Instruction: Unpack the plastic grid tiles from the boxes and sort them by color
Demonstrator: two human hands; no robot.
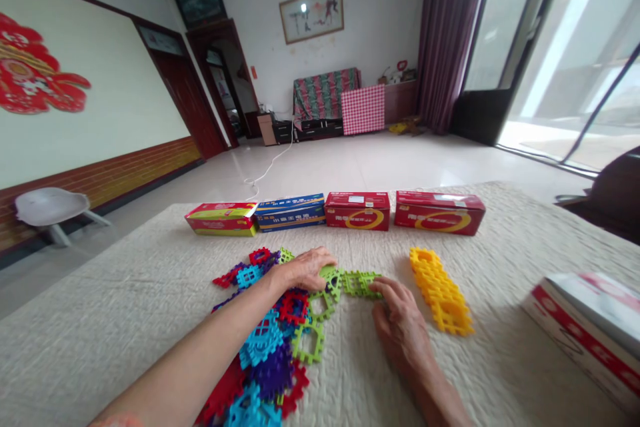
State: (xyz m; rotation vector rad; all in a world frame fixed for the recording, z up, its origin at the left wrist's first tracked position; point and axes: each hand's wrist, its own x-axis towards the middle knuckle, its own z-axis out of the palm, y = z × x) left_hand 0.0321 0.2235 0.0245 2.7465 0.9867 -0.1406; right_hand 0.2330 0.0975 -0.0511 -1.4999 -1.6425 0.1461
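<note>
My left hand (306,269) reaches over a heap of plastic building pieces, its fingers closed on a light-green notched piece (333,280) at the heap's right side. My right hand (400,313) has thumb and fingers on the right end of a flat group of green notched pieces (354,283). More green pieces (309,341) lie below my left hand. Blue pieces (261,340), purple pieces (273,373) and red pieces (294,307) overlap in the heap, partly hidden by my left forearm. To the right of my right hand lies a row of yellow pieces (440,291).
Along the far side stand a red-and-yellow box (223,220), a blue box (291,213) and two red boxes (357,213). A white-and-red box (585,330) sits at the right. All rest on a pale quilted cover (510,253). A white stool (53,207) stands left.
</note>
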